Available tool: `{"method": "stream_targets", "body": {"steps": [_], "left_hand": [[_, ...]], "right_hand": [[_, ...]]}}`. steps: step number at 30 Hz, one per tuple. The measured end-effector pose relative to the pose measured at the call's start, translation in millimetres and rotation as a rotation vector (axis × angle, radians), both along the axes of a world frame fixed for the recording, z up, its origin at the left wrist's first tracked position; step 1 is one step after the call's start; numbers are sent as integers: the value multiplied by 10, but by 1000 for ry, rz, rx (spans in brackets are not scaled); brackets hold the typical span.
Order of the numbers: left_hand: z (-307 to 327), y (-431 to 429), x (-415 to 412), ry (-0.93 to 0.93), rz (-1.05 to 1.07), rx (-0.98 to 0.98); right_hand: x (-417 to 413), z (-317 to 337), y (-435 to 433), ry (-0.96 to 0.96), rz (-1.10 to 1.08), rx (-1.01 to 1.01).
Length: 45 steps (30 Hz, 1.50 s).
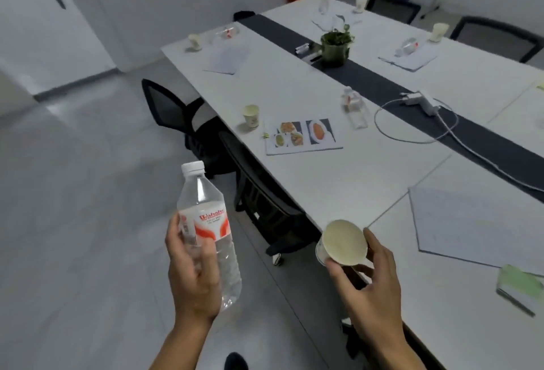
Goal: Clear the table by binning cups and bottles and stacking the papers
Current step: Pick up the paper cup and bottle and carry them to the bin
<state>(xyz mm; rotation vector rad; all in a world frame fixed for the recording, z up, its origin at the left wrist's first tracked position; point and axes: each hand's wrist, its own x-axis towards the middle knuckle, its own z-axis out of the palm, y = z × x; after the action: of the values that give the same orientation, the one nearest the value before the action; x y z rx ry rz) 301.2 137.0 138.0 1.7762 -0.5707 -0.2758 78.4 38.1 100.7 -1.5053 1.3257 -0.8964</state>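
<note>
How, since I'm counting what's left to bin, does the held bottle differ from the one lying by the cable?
The held bottle is gripped in the left hand, off the table, nearly upright; the lying bottle rests on its side on the table, untouched. The held bottle's white cap shows; the lying bottle's is too blurred to tell. Both are clear plastic with red-and-white labels.

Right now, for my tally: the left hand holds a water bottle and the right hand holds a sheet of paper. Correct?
Not quite. The head view shows the right hand holding a paper cup, not paper; the left hand does hold the water bottle.
</note>
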Motion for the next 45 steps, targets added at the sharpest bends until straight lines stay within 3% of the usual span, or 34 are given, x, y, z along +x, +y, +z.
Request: {"method": "stream_targets", "body": {"steps": [7,13,21,29,35,39,45], "left_hand": [[-9,819,1806,63,253,-97],[-111,898,3055,84,370,-78],[-371,-155,4799,41,374,34],[172,-996,6712,-65,497,48],[12,-1342,8282,-70,591,14],[-131,-1754,9637,-46,562,-50],[282,-2910,11597,-89,380,-75]], "right_hand": [[2191,97,130,-40,264,-63],[3423,74,9,-19,404,-28],[5302,-314,-1027,-45,431,-14],[7743,68,-2116,-60,642,-51],[9568,8,-2615,-23,761,-107],[10758,-80,-3063,-8,701,-129],[12198,299,-3989,-47,501,-115]]}}
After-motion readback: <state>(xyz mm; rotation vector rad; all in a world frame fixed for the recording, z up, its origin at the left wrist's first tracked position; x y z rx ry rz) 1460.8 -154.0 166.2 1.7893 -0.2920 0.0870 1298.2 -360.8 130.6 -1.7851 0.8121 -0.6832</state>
